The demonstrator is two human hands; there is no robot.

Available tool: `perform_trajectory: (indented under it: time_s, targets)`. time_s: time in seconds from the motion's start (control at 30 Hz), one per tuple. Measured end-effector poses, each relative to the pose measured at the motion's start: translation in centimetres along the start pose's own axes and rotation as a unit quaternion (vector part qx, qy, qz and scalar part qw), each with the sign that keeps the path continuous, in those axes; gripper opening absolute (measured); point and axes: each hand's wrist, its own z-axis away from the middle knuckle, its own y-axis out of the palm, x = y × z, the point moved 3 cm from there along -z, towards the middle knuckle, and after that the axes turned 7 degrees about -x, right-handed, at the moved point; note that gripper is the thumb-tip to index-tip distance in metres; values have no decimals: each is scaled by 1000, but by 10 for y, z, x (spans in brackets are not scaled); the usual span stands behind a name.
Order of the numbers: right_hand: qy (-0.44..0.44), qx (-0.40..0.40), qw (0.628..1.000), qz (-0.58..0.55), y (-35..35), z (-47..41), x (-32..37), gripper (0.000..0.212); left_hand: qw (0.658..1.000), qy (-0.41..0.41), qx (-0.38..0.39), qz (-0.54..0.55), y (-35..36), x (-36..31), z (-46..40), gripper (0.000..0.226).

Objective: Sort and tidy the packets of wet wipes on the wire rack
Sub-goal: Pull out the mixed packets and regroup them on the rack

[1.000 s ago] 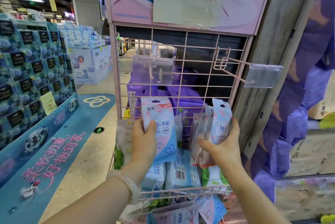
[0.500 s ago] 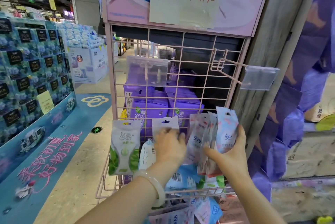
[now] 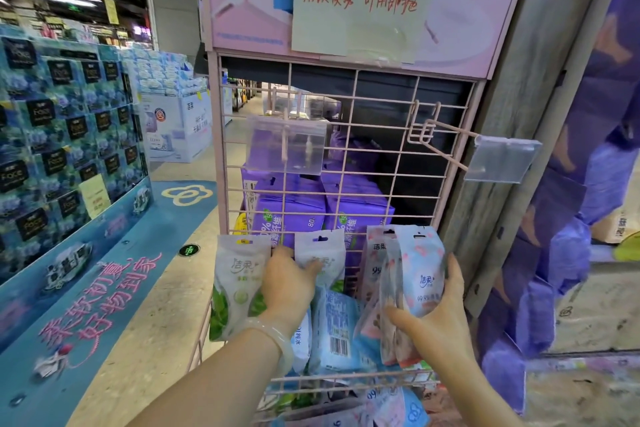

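Left hand (image 3: pixel 289 283) is reaching into the pink wire rack (image 3: pixel 346 163), fingers extended and pressing against a white-green wipes packet (image 3: pixel 320 255) standing upright in the basket row. Not curled round it, more a flat push. A second green-leaf packet (image 3: pixel 239 283) is standing just left of that hand, touching the wrist side.

Right hand (image 3: pixel 438 317) is gripping a fanned bunch of pink-and-white wipes packets (image 3: pixel 412 274), thumb under, fingers wrapped round the right edge. Grip is closed on the whole bunch, packets upright, hang holes on top.

Blue barcode packets (image 3: pixel 334 329) are lying loose and tilted in the basket between the two hands, backs facing out.

Judgement: step in hand is squaring the green packets into one row before placing the pink bunch.

- Push from the packet's upper half so it is standing flat against the grid, not folding.
- Keep the pink bunch pinched low; soft pouches will likely slip and fan further.
- Both hooks (image 3: pixel 446 136) with clear tag holders (image 3: pixel 502 158) are bare; hang holes suggest the bunch could be going there.
- Blue packets likely need flipping face-out next.
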Motion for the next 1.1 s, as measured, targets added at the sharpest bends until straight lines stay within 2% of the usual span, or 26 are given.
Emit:
perform_trajectory:
  time_s: [0.07, 0.17, 0.27, 0.43, 0.5, 0.63, 0.73, 0.83, 0.87, 0.97, 1.03, 1.1]
  targets:
    - [-11, 5, 1000, -5, 4, 3, 7, 112, 999, 30, 18, -34, 2, -2, -2, 28]
    - [-20, 17, 1000, -12, 13, 5, 16, 111, 996, 84, 5, -25, 1, -2, -5, 21]
    - [-38, 28, 999, -7, 24, 6, 22, 111, 991, 125, -2, 57, -5, -9, 2, 31]
    - [-17, 40, 999, -11, 34, 7, 28, 115, 962, 143, -83, 218, -46, -34, -2, 10]
    - [-10, 51, 999, -16, 41, 7, 32, 114, 950, 157, -128, 238, -70, -39, -11, 9]
    - [-58, 21, 997, -44, 53, 5, 49, 109, 953, 164, -154, 205, -99, -27, -19, 9]
    - [-74, 18, 995, -68, 66, 8, 62, 105, 962, 91, -165, 195, -112, 3, -28, 10]
    - [-67, 25, 994, -83, 76, 10, 64, 109, 983, 26, -113, 144, -107, 31, -29, 9]
    - [-63, 28, 994, -82, 79, 10, 62, 110, 990, 13, -84, 116, -103, 39, -27, 13]
    - [-45, 36, 997, -57, 85, 11, 53, 111, 1000, -19, 2, 22, -91, 57, -18, 53]
    - [-37, 36, 998, -47, 88, 10, 49, 110, 998, 10, -32, -59, -94, 56, -12, 67]
    - [-38, 33, 998, -40, 91, 8, 49, 110, 991, 103, -78, -43, -97, 38, -3, 63]
